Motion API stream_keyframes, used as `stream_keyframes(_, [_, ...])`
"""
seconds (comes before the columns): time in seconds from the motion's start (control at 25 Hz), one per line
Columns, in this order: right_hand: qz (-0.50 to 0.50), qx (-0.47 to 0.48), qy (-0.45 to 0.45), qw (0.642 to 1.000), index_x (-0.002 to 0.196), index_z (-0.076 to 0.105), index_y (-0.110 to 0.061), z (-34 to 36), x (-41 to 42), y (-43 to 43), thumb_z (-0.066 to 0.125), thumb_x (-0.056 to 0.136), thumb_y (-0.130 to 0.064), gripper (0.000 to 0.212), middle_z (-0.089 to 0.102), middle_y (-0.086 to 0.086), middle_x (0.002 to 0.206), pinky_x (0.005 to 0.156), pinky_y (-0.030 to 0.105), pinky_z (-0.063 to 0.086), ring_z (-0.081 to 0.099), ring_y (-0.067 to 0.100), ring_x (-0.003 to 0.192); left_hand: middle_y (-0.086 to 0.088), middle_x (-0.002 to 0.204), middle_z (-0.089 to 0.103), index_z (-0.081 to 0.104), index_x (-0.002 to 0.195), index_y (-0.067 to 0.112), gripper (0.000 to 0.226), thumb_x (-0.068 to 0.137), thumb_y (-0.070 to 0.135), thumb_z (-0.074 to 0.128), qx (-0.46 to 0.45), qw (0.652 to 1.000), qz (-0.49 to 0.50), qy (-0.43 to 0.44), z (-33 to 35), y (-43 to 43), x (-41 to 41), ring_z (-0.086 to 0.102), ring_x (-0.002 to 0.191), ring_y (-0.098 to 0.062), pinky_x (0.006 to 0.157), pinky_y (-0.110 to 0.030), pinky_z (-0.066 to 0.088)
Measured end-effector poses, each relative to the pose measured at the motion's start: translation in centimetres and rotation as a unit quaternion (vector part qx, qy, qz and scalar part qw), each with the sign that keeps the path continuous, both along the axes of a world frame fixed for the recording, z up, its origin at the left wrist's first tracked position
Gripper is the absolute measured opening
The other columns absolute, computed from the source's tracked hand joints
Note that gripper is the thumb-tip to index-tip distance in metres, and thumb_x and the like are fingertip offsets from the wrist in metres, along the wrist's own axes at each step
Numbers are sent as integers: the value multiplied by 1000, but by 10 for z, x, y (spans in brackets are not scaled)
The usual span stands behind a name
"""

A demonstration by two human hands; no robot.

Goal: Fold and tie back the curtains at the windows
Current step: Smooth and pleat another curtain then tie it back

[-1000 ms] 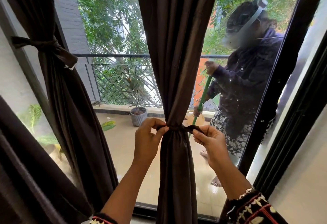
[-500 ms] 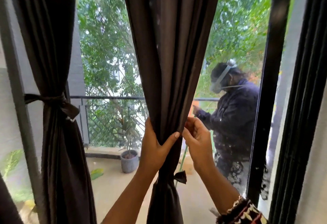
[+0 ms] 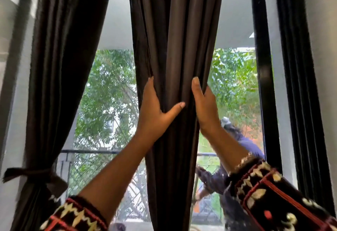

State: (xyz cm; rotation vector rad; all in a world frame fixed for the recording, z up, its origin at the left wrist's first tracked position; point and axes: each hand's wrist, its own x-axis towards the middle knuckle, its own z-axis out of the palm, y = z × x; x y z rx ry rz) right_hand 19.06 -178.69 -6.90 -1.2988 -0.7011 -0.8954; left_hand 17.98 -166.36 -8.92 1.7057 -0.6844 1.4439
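Observation:
A dark brown middle curtain (image 3: 175, 35) hangs gathered in front of the window. My left hand (image 3: 155, 114) grips its left side, fingers behind the cloth and thumb across the front folds. My right hand (image 3: 204, 106) holds its right edge, thumb in front and fingers wrapped behind. Both hands are raised well above waist height on the curtain. Its tie is out of view below. At the left hangs a second dark curtain (image 3: 60, 66), bound by a knotted tie-back (image 3: 36, 174).
A black window frame (image 3: 262, 84) stands upright just right of my hands, with another dark curtain (image 3: 299, 84) beyond it. Through the glass I see trees, a balcony railing (image 3: 87, 151) and a person (image 3: 235, 172) in dark clothes bending outside.
Both hands left the tie at the curtain's waist and slid up the folds. My view tilted upward, so the tie dropped out of sight.

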Motion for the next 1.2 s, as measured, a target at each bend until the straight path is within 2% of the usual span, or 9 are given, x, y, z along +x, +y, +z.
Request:
stream_keyframes(0.12, [12, -9, -36, 999, 122, 57, -16, 70, 2, 5, 61, 74, -58, 63, 64, 0, 120, 99, 36, 47, 61, 16, 109, -6, 136, 48, 34, 136, 9, 92, 64, 57, 66, 16, 1000, -10, -16, 68, 4, 0, 48, 124, -15, 105, -32, 39])
stream_keyframes(0.24, [-14, -12, -31, 999, 118, 58, -16, 136, -1, 3, 68, 46, -70, 91, 66, 0, 113, 93, 38, 51, 64, 19, 103, -4, 131, 54, 42, 130, 10, 61, 83, 41, 64, -21, 999, -40, -7, 128, 6, -1, 52, 119, -15, 99, -25, 41])
stream_keyframes(0.36, [-36, -19, -36, 999, 118, 56, -16, 179, 4, -2, 71, 33, -69, 101, 66, 3, 112, 89, 42, 53, 64, 24, 101, -10, 129, 55, 47, 129, 6, 41, 94, 27, 50, -83, 996, -38, -14, 176, 15, 3, 51, 119, -22, 88, -18, 36])
stream_keyframes(0.48, [-63, -22, -40, 997, 124, 47, -12, 196, 3, -6, 71, 29, -68, 112, 59, 5, 123, 92, 44, 51, 59, 27, 109, -10, 135, 50, 39, 138, 6, 57, 83, -9, 46, -70, 996, -41, -30, 203, 22, 16, 48, 124, -23, 95, -14, 34])
stream_keyframes(0.56, [-63, -33, -43, 997, 128, 40, -12, 202, 3, -8, 72, 31, -68, 117, 55, 6, 128, 93, 45, 50, 57, 27, 113, -9, 138, 49, 37, 141, 12, 70, 76, -16, 41, -54, 994, -87, -28, 209, 17, 26, 47, 126, -23, 106, -32, 38])
stream_keyframes(0.64, [-69, -48, -50, 995, 129, 38, -11, 208, 5, -13, 75, 40, -63, 109, 54, 7, 129, 95, 45, 49, 56, 28, 114, -8, 137, 51, 40, 140, 15, 70, 77, -15, 42, -44, 989, -135, -28, 213, 0, 32, 50, 123, -23, 103, -43, 43])
stream_keyframes(0.84, [-92, -80, -119, 985, 127, 41, -9, 227, 10, -43, 68, 76, -40, 65, 55, 12, 125, 97, 46, 46, 56, 31, 112, -17, 124, 59, 45, 135, 9, 63, 73, 2, 49, -36, 979, -201, -29, 224, -73, 23, 57, 113, -30, 98, -46, 46])
stream_keyframes(1.0, [-102, -70, -138, 983, 132, 43, -13, 240, 1, -98, 60, 67, -64, 85, 56, 9, 128, 101, 45, 44, 55, 29, 116, -20, 121, 60, 46, 133, 5, 52, 81, -4, 41, -2, 980, -198, -21, 229, -149, 15, 57, 112, -31, 99, -45, 46])
stream_keyframes(1.2, [-123, -68, -124, 982, 128, 47, -10, 254, 14, -180, 66, 76, -42, 64, 57, 12, 124, 99, 46, 45, 57, 30, 112, -20, 123, 58, 43, 134, 3, 55, 81, -12, 35, 23, 984, -174, 1, 234, -221, 21, 56, 113, -32, 98, -43, 46])
